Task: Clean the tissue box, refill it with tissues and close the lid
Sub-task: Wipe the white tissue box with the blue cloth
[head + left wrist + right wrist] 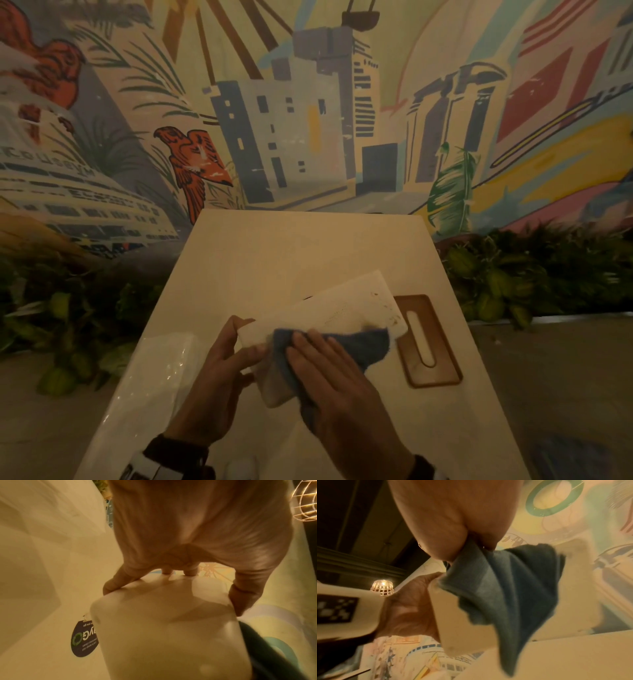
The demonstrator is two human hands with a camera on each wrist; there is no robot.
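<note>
a person's left hand point(219, 373) grips the near end of a white tissue box point(329, 313), fingers curled round its edges, holding it tilted above the pale tabletop point(274, 246). the right hand point(337, 380) holds a blue cloth point(359, 344), pinched between thumb and palm in the right wrist view, with its fingers laid over the cloth against the box's side. the box's brown lid point(428, 339), with a long slot, lies flat on the tabletop just right of the box. a clear plastic pack of tissues point(161, 370) rests on the tabletop at the left hand's side. a dark round sticker point(84, 639) marks the tabletop beneath the box. a painted city mural point(308, 120) fills the wall behind, with leafy plants point(513, 274) along its base.
</note>
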